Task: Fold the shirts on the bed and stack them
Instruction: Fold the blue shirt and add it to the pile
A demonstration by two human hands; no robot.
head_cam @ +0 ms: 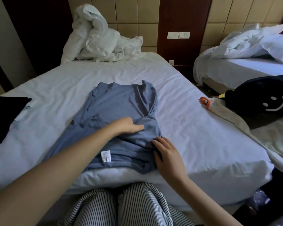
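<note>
far ahead of you a big crumpled white quilt (101, 36) is heaped up against a wall of soft tan square panels (137, 17). beside the panels you see a dark brown wooden board (183, 17) with a row of white light switches (178, 35) on it and a small white plug socket (171, 62) lower down. on your right stands a second bed (245, 43) with messy white covers. nearer you on that side lies a small orange and white thing (205, 101), touching a rumpled cream cloth (232, 121). your legs in black and white striped trousers (96, 207) show at the bottom.
</note>
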